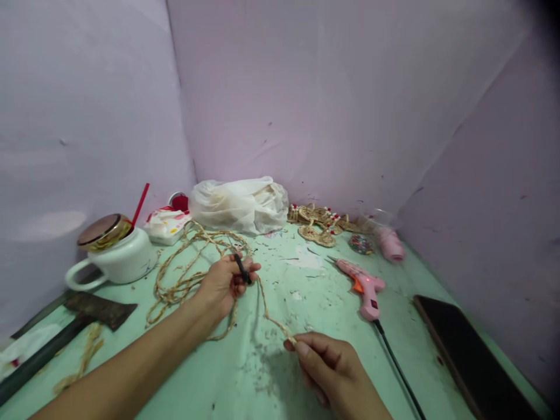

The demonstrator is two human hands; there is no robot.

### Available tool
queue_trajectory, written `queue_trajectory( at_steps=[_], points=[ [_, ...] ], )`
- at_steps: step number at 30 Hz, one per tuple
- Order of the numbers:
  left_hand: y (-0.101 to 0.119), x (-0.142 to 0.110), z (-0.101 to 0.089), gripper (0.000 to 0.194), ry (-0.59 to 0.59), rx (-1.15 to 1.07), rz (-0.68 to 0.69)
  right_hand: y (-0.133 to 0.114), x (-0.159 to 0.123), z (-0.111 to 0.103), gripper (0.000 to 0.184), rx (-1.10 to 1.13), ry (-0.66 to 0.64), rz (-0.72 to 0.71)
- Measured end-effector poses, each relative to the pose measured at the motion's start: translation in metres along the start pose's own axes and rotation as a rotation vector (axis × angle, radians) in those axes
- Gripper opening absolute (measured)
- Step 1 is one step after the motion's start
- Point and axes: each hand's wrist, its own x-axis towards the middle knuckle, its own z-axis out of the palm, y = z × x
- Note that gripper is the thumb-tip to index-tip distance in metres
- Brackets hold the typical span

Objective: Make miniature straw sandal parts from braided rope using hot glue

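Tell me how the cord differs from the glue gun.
Colour: the cord is tan, the glue gun mostly pink. Shape: the cord is thin and looped, the glue gun pistol-like. State: the right hand pinches the cord, while no hand touches the glue gun. Shared: the cord's loops and the glue gun both lie on the green table.

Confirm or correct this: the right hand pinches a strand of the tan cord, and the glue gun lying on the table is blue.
The color is wrong: the head view shows that the glue gun is pink, not blue. The right hand does pinch a strand of the tan cord.
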Motion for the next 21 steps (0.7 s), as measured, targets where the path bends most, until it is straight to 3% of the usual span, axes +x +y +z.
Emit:
queue_trajectory(
  at_steps=[3,6,8,10,12,14,21],
  points=[
    [-0.005,-0.009,0.002,0.017,-0.024,0.092,-0.001,-0.002,0.0,-0.003,0.032,-0.028,0.21,-0.124],
    [-0.007,-0.021,0.009,0.021,-0.063,0.157,0.033,-0.008,0.0,-0.01,0.03,-0.031,0.402,-0.159],
    [-0.008,-0.025,0.015,0.026,-0.113,0.192,0.028,-0.01,-0.002,-0.011,0.025,-0.096,0.361,-0.217],
    [-0.01,-0.021,0.017,0.026,-0.125,0.194,0.031,-0.01,-0.005,-0.008,0.019,-0.212,0.223,-0.304],
    [-0.012,-0.013,0.016,0.026,-0.079,0.18,0.063,-0.008,-0.008,-0.003,0.02,-0.334,0.053,-0.375],
    [-0.011,-0.003,0.012,0.03,-0.038,0.191,0.121,-0.004,-0.009,0.001,0.022,-0.393,-0.028,-0.383],
    [0.007,0.018,-0.009,0.04,-0.044,0.418,0.444,-0.004,-0.002,-0.005,0.026,-0.351,0.122,-0.298]
  ],
)
